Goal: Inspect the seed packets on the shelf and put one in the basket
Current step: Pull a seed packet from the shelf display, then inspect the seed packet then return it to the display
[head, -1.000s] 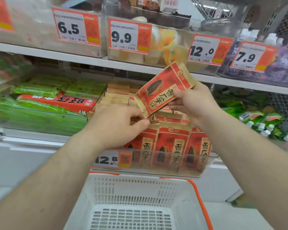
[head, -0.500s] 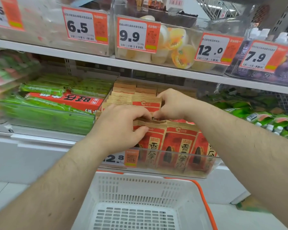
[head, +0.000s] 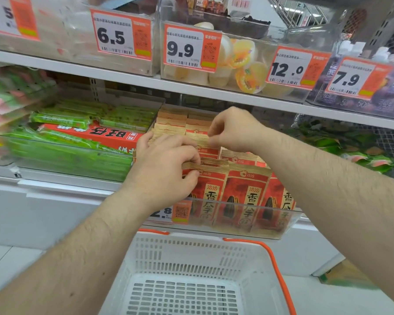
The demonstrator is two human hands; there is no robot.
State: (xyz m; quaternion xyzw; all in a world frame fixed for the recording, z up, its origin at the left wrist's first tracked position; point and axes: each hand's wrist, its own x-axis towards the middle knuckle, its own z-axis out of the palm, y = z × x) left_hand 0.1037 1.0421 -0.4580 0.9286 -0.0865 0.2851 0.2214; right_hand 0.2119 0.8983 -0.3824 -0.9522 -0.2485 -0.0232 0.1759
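Beside seed packets (head: 243, 196), green wrappers (head: 73, 153)

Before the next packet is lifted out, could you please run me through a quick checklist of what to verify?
1. Left hand pinches the top edge of the front seed packet: ok.
2. Right hand has a packet further back gripped: cannot tell, fingertips hidden.
3. Basket sits below the clear bin, open: ok.
4. Basket holds a packet: not ok.
5. Front row stands upright: ok.
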